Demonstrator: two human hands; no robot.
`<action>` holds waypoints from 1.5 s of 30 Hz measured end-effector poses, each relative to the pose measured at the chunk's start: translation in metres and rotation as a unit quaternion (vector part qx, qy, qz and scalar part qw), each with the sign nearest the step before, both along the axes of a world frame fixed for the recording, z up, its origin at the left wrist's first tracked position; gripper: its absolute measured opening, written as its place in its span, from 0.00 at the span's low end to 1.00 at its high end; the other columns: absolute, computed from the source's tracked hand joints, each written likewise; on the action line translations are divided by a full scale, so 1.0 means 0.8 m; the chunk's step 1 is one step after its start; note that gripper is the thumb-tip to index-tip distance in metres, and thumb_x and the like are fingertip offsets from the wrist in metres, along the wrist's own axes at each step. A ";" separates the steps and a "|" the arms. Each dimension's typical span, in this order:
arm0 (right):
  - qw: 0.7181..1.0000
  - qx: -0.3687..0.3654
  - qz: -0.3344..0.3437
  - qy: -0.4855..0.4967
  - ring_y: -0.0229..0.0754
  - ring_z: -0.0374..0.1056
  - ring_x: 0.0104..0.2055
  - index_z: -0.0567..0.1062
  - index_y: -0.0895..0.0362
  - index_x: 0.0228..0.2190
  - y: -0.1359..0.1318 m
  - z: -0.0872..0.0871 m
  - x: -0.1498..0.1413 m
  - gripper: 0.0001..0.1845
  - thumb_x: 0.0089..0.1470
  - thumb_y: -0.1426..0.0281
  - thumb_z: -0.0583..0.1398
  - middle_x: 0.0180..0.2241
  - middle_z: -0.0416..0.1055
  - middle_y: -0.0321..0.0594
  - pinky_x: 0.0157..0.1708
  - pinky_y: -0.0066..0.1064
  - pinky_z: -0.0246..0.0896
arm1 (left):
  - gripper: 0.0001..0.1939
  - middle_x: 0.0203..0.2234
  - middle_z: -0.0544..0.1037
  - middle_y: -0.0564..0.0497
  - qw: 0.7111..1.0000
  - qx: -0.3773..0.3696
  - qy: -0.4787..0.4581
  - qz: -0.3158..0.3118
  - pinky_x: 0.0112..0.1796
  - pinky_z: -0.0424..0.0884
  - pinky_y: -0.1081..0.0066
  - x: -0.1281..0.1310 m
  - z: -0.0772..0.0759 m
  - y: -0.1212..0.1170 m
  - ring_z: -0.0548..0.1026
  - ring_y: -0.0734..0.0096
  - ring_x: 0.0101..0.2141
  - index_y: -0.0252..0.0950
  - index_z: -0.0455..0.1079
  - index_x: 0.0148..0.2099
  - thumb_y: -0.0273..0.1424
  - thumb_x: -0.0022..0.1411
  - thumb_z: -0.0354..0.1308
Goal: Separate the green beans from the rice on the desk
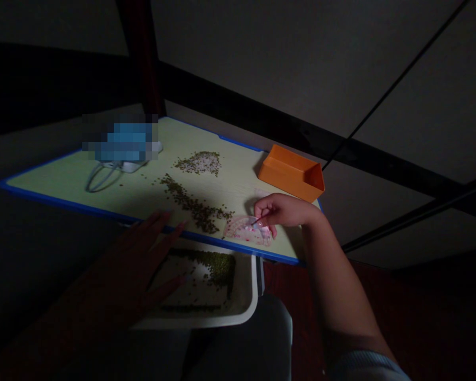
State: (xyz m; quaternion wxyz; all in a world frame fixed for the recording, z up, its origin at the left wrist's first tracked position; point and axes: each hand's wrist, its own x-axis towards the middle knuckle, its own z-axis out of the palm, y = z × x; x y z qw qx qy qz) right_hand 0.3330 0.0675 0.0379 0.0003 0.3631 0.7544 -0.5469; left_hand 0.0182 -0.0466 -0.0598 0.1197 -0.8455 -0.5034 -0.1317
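The pink sheet (238, 233) lies flat on the counter (143, 193), just right of the frame's centre and low, close to the blue near edge. My right hand (267, 216) is over its upper right part, fingers curled and thumb and fingertips drawn in close; I cannot tell whether they pinch anything, as the tips are small and dim. Small pale and reddish spots show on the sheet, but whether they are print or loose bits I cannot make out.

Just left of the sheet, a band of dark seeds (196, 209) runs up and left across the middle of the frame, with strays around it. Above it sits a paler heap (200, 163), mixed with green seeds.

My left hand (133, 264) is in deep shadow at lower left, fingers spread, reaching over the white tray (246, 312) towards the counter's near edge; I cannot tell if it touches either. In the tray, green beans (220, 264) gather at the upper right corner.

The orange box (289, 177) stands beyond my right wrist, at centre right. At upper left, a cable (99, 185) loops beside a white device (133, 167), partly blurred out.
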 end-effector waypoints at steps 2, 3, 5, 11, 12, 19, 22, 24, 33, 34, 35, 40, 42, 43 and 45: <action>1.000 -0.003 0.000 -0.002 0.30 0.65 0.20 0.66 0.58 0.26 0.000 0.000 0.000 0.08 0.50 0.69 0.61 0.19 0.67 0.28 0.22 0.24 0.59 | 0.41 0.66 0.49 0.41 1.000 0.002 -0.001 0.000 0.56 0.61 0.52 0.000 0.001 0.000 0.52 0.52 0.64 0.43 0.42 0.66 0.52 0.55 0.48; 1.000 -0.005 0.001 -0.001 0.30 0.64 0.20 0.66 0.58 0.26 0.000 0.000 0.000 0.08 0.49 0.70 0.61 0.19 0.67 0.28 0.22 0.24 0.58 | 0.42 0.66 0.49 0.41 1.000 0.002 -0.002 -0.001 0.56 0.61 0.52 0.000 0.001 0.000 0.52 0.51 0.63 0.43 0.42 0.66 0.53 0.54 0.48; 1.000 -0.008 0.003 0.003 0.29 0.64 0.19 0.66 0.58 0.26 0.000 0.000 0.000 0.08 0.49 0.70 0.61 0.19 0.67 0.28 0.22 0.24 0.59 | 0.42 0.66 0.49 0.41 1.000 -0.002 -0.003 0.001 0.56 0.62 0.52 0.000 0.001 0.000 0.53 0.51 0.63 0.43 0.43 0.66 0.53 0.54 0.48; 1.000 -0.011 0.016 0.007 0.30 0.64 0.19 0.66 0.58 0.27 0.000 -0.002 -0.001 0.08 0.50 0.69 0.61 0.20 0.67 0.29 0.22 0.24 0.58 | 0.41 0.67 0.46 0.43 1.000 -0.014 -0.001 0.010 0.57 0.60 0.52 -0.002 -0.003 0.001 0.49 0.52 0.65 0.44 0.40 0.66 0.52 0.55 0.48; 1.000 -0.010 0.017 0.004 0.30 0.65 0.20 0.66 0.58 0.27 0.000 -0.002 -0.001 0.08 0.50 0.69 0.61 0.20 0.68 0.29 0.22 0.24 0.59 | 0.41 0.67 0.45 0.43 1.000 -0.015 -0.003 0.010 0.58 0.59 0.51 -0.002 -0.003 0.001 0.49 0.53 0.65 0.45 0.40 0.66 0.52 0.55 0.48; 1.000 0.000 0.009 0.013 0.30 0.65 0.20 0.66 0.58 0.27 0.001 -0.001 -0.001 0.08 0.50 0.68 0.61 0.19 0.68 0.29 0.23 0.24 0.59 | 0.42 0.66 0.48 0.43 1.000 -0.016 -0.003 0.009 0.58 0.59 0.52 0.000 0.002 -0.001 0.49 0.54 0.65 0.44 0.41 0.66 0.53 0.54 0.48; 1.000 -0.002 0.010 0.017 0.29 0.64 0.19 0.66 0.58 0.26 0.001 -0.002 -0.002 0.08 0.50 0.69 0.61 0.19 0.68 0.29 0.22 0.24 0.60 | 0.42 0.67 0.47 0.43 1.000 -0.006 -0.004 0.004 0.57 0.60 0.52 0.000 0.001 -0.001 0.51 0.52 0.64 0.44 0.42 0.66 0.52 0.54 0.48; 1.000 -0.007 0.011 0.016 0.29 0.64 0.19 0.66 0.58 0.26 0.001 -0.003 -0.003 0.08 0.51 0.69 0.61 0.20 0.69 0.30 0.23 0.24 0.60 | 0.41 0.67 0.47 0.42 1.000 -0.002 -0.003 0.003 0.57 0.61 0.52 -0.001 0.000 0.000 0.51 0.52 0.64 0.44 0.42 0.66 0.52 0.55 0.48; 1.000 -0.007 0.006 0.023 0.31 0.65 0.20 0.66 0.58 0.27 0.000 -0.003 -0.004 0.08 0.51 0.69 0.61 0.18 0.67 0.29 0.24 0.25 0.61 | 0.42 0.67 0.45 0.46 1.000 -0.018 -0.009 0.010 0.58 0.59 0.53 -0.002 -0.001 0.000 0.49 0.54 0.65 0.46 0.39 0.66 0.53 0.54 0.48; 1.000 -0.001 0.005 0.025 0.31 0.66 0.20 0.66 0.58 0.27 0.001 -0.003 -0.003 0.08 0.51 0.69 0.61 0.18 0.67 0.29 0.24 0.26 0.62 | 0.41 0.67 0.45 0.45 1.000 -0.016 -0.007 0.010 0.58 0.59 0.52 -0.002 -0.001 0.000 0.49 0.54 0.65 0.45 0.39 0.66 0.53 0.55 0.48; 1.000 0.006 0.004 0.028 0.31 0.66 0.21 0.66 0.58 0.27 0.001 -0.003 -0.002 0.07 0.51 0.69 0.60 0.19 0.68 0.30 0.24 0.26 0.62 | 0.42 0.67 0.46 0.44 1.000 -0.015 -0.004 0.008 0.58 0.58 0.52 -0.001 -0.001 0.000 0.49 0.54 0.65 0.45 0.39 0.66 0.53 0.55 0.47; 0.997 0.064 -0.027 0.037 0.30 0.64 0.21 0.66 0.58 0.27 0.003 0.001 0.006 0.06 0.51 0.71 0.59 0.20 0.66 0.30 0.21 0.24 0.58 | 0.42 0.67 0.47 0.42 1.000 -0.010 0.004 0.004 0.57 0.60 0.52 -0.001 -0.001 0.001 0.50 0.52 0.64 0.43 0.40 0.66 0.53 0.55 0.47; 0.996 0.082 -0.040 0.023 0.29 0.61 0.19 0.65 0.58 0.26 0.003 0.004 0.009 0.05 0.50 0.71 0.58 0.19 0.65 0.29 0.20 0.23 0.55 | 0.42 0.67 0.46 0.42 1.000 -0.006 0.003 0.003 0.57 0.60 0.52 -0.001 -0.001 0.001 0.50 0.52 0.64 0.43 0.40 0.66 0.53 0.55 0.47; 0.995 0.085 -0.043 0.014 0.28 0.60 0.19 0.65 0.58 0.26 0.003 0.006 0.010 0.06 0.50 0.72 0.58 0.18 0.64 0.28 0.19 0.23 0.54 | 0.42 0.67 0.46 0.42 1.000 -0.006 0.002 0.002 0.57 0.59 0.52 -0.001 -0.001 0.001 0.50 0.52 0.64 0.43 0.40 0.66 0.53 0.54 0.47; 0.996 0.079 -0.041 0.000 0.28 0.59 0.18 0.65 0.58 0.26 0.002 0.008 0.010 0.06 0.50 0.71 0.59 0.18 0.62 0.28 0.18 0.22 0.53 | 0.43 0.67 0.46 0.42 1.000 -0.006 0.002 0.002 0.57 0.60 0.52 0.000 -0.001 0.001 0.50 0.52 0.64 0.43 0.40 0.66 0.54 0.54 0.47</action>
